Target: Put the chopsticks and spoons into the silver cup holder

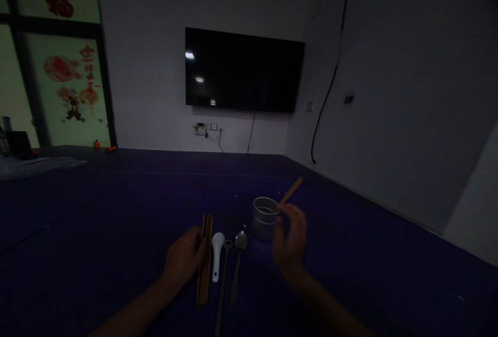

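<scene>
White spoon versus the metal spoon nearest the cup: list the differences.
The white spoon is plain white; the metal spoon is silvery grey. The white spoon is shorter than the metal spoon. Both lie with their bowls toward the top of the view.

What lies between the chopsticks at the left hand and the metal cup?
In the head view, between those chopsticks and the cup lie a white spoon, a thin utensil and a metal spoon.

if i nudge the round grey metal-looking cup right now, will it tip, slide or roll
The cup would probably slide before tipping: it stands upright with fairly straight sides, suggesting a broad base. Its thin-looking rim hints at stiff, light walls. Knocked over, its cylindrical shape would likely roll.
</scene>
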{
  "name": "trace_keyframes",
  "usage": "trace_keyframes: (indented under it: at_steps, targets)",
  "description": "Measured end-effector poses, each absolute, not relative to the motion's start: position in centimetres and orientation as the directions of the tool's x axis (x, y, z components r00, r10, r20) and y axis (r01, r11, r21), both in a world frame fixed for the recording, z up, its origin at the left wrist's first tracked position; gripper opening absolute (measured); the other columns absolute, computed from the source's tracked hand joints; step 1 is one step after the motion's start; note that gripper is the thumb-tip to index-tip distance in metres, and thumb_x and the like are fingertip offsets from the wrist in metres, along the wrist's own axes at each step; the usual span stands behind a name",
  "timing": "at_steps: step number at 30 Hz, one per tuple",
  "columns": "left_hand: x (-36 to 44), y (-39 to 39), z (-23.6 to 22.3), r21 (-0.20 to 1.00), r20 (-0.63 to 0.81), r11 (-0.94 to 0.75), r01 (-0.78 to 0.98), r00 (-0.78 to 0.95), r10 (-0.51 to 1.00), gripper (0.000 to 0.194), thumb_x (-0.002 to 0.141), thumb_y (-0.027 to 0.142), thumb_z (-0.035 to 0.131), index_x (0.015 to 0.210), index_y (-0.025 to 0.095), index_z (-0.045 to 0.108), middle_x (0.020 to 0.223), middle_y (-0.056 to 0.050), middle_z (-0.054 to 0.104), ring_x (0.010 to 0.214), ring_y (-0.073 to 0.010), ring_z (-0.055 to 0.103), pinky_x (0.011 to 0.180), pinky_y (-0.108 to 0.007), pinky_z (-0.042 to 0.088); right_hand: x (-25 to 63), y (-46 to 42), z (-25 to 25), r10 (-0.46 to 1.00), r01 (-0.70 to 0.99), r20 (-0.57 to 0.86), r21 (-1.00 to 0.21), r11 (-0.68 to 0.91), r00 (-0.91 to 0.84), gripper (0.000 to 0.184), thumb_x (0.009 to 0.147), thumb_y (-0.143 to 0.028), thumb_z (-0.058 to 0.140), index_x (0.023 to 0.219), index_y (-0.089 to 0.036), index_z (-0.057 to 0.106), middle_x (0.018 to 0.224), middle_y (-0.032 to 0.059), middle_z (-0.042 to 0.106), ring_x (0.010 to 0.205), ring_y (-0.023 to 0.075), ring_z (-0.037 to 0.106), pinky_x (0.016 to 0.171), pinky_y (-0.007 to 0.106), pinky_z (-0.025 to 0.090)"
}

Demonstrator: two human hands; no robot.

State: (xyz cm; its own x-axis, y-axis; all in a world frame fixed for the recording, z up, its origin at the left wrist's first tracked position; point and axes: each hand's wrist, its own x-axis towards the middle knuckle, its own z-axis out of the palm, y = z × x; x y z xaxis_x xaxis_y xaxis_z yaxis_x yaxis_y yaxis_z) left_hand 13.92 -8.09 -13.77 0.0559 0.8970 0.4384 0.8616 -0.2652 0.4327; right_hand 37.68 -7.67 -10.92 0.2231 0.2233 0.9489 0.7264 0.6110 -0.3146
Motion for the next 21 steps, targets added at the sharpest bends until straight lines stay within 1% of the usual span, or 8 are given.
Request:
trace_keyframes:
  at_steps: [1, 2, 3, 4, 6, 10, 16, 21]
  targets:
    - [13.9, -8.1, -13.8, 0.423, 0.438, -0.26, 0.868, 0.055, 0.897, 0.011, 0.082, 0.025, 0.041, 0.078, 0.02, 0.05, 0.069, 0.001, 0.06, 0.064, -0.0136, 0.058, 0.053, -0.022, 0.035, 36.9, -8.3, -11.4, 0.235, 0.716, 0.971, -0.201, 0.669, 0.053, 0.025, 0.089, -0.022, 0.034, 0.095, -0.021, 0.058, 0.093, 0.008, 0.059, 0.092, 0.022, 0.054, 0.082, 0.041, 0.041]
    - [13.9, -8.1, -13.8, 0.413, 0.443, -0.259, 0.873, 0.056, 0.895, 0.01, 0.082, 0.026, 0.041, 0.077, 0.021, 0.049, 0.067, 0.002, 0.06, 0.063, -0.0136, 0.058, 0.052, -0.022, 0.034, 36.1, -8.9, -11.9, 0.241, 0.677, 0.961, -0.088, 0.731, -0.135, 0.028, 0.088, -0.017, 0.031, 0.086, -0.022, 0.059, 0.084, 0.0062, 0.061, 0.084, 0.02, 0.056, 0.078, 0.039, 0.041]
    - [13.9, -8.0, -13.9, 0.406, 0.446, -0.261, 0.876, 0.059, 0.893, 0.01, 0.082, 0.026, 0.041, 0.077, 0.021, 0.048, 0.066, 0.002, 0.059, 0.062, -0.0137, 0.058, 0.051, -0.021, 0.033, 35.3, -9.3, -12.5, 0.24, 0.624, 0.927, -0.009, 0.782, -0.288, 0.032, 0.087, -0.013, 0.03, 0.076, -0.022, 0.059, 0.074, 0.0045, 0.061, 0.075, 0.0178, 0.057, 0.072, 0.035, 0.042]
    - [13.8, -8.0, -14.0, 0.402, 0.447, -0.262, 0.877, 0.062, 0.893, 0.01, 0.082, 0.026, 0.041, 0.077, 0.021, 0.047, 0.064, 0.002, 0.058, 0.061, -0.0138, 0.058, 0.051, -0.021, 0.032, 34.6, -9.6, -13.1, 0.245, 0.582, 0.882, 0.041, 0.812, -0.403, 0.034, 0.086, -0.012, 0.029, 0.069, -0.022, 0.057, 0.066, 0.0036, 0.06, 0.066, 0.0164, 0.055, 0.065, 0.032, 0.042]
    - [13.8, -7.8, -14.1, 0.4, 0.437, -0.262, 0.878, 0.068, 0.897, 0.008, 0.082, 0.025, 0.041, 0.077, 0.021, 0.046, 0.062, 0.003, 0.057, 0.059, -0.0138, 0.058, 0.051, -0.022, 0.031, 33.6, -9.8, -14.1, 0.238, 0.542, 0.826, 0.094, 0.835, -0.51, 0.036, 0.084, -0.011, 0.029, 0.062, -0.021, 0.055, 0.055, 0.0033, 0.055, 0.054, 0.0154, 0.049, 0.052, 0.029, 0.037]
    - [13.6, -7.5, -14.3, 0.409, 0.392, -0.276, 0.87, 0.106, 0.914, 0.009, 0.082, 0.025, 0.04, 0.078, 0.02, 0.046, 0.06, 0.003, 0.057, 0.058, -0.0143, 0.058, 0.051, -0.022, 0.031, 33.0, -9.3, -15.0, 0.283, 0.526, 0.775, 0.074, 0.847, -0.566, 0.031, 0.076, -0.007, 0.031, 0.058, -0.021, 0.051, 0.053, 0.0029, 0.055, 0.05, 0.0147, 0.048, 0.049, 0.027, 0.036]
    - [13.5, -7.2, -14.4, 0.423, 0.35, -0.275, 0.863, 0.124, 0.928, 0.008, 0.082, 0.024, 0.042, 0.079, 0.02, 0.048, 0.061, 0.003, 0.056, 0.059, -0.0139, 0.058, 0.053, -0.022, 0.031, 33.4, -8.6, -15.3, 0.396, 0.529, 0.751, -0.073, 0.845, -0.528, 0.025, 0.066, -0.004, 0.036, 0.059, -0.021, 0.053, 0.056, 0.0018, 0.058, 0.054, 0.0143, 0.053, 0.053, 0.025, 0.038]
    - [13.6, -7.2, -14.4, 0.434, 0.318, -0.244, 0.867, 0.106, 0.942, 0.008, 0.082, 0.025, 0.045, 0.08, 0.019, 0.049, 0.065, 0.002, 0.058, 0.061, -0.013, 0.057, 0.053, -0.021, 0.031, 33.1, -8.7, -15.7, 0.406, 0.535, 0.728, -0.063, 0.842, -0.553, 0.022, 0.063, -0.005, 0.038, 0.058, -0.02, 0.054, 0.055, 0.0015, 0.059, 0.053, 0.0138, 0.053, 0.053, 0.024, 0.039]
